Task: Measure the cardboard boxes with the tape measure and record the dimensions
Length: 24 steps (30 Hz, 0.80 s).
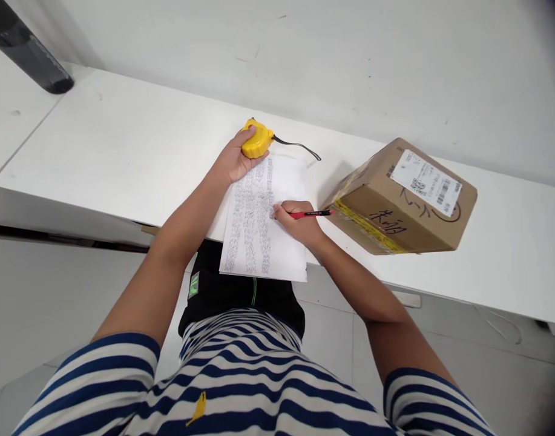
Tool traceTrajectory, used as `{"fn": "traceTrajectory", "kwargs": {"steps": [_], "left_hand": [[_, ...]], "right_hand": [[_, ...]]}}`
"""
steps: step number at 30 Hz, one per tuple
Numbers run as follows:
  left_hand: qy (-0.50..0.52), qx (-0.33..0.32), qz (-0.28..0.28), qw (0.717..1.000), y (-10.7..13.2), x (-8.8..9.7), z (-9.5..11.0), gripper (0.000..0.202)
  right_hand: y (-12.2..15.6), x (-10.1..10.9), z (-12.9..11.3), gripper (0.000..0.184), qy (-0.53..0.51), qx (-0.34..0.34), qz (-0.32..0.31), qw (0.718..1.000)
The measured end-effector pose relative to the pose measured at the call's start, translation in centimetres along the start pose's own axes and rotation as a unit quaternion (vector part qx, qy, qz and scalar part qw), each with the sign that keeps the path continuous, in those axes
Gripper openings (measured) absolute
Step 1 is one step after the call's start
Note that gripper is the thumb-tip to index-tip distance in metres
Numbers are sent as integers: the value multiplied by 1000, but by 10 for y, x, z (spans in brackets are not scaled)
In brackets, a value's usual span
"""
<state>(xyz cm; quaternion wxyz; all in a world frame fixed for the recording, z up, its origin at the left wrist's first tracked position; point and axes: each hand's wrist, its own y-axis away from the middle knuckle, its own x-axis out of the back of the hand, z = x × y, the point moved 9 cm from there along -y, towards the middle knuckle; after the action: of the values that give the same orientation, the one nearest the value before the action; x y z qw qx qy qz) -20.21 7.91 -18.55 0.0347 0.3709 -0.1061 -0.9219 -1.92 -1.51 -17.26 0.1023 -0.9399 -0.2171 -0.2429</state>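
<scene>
A yellow tape measure (258, 140) with a black wrist strap is in the grip of my left hand (238, 158), at the top edge of a sheet of paper (288, 248). Columns of dense handwriting cover the left part of the sheet, whose lower end juts over the table's front edge. My right hand (299, 223) rests on the paper's right part, closed around a red and black pen (308, 214). The pen's tip lies near the third column, partly hidden by my fingers.
On the white table (123, 145), right of the paper, stands a taped cardboard box (422, 206) with a shipping label (426, 181) and black handwriting. A dark cylindrical object (32, 54) is at the far left. A white wall (341, 72) runs behind the table.
</scene>
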Motion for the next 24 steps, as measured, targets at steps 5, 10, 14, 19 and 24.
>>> {"fn": "traceTrajectory", "kwargs": {"steps": [5,10,14,19,24], "left_hand": [[-9,-4,-10,1000,0,-2,1,55],[-15,-2,-9,1000,3,-4,2,54],[-23,-4,-5,1000,6,-6,3,50],[-20,-3,0,1000,6,-5,3,51],[-18,-8,-12,1000,5,-6,3,47]], "right_hand": [[0,0,1,47,-18,-5,0,1000],[2,2,1,49,-22,6,21,1000],[2,4,4,49,-6,9,40,999],[1,1,3,50,-5,17,18,1000],[2,2,3,49,-5,16,30,999]]}}
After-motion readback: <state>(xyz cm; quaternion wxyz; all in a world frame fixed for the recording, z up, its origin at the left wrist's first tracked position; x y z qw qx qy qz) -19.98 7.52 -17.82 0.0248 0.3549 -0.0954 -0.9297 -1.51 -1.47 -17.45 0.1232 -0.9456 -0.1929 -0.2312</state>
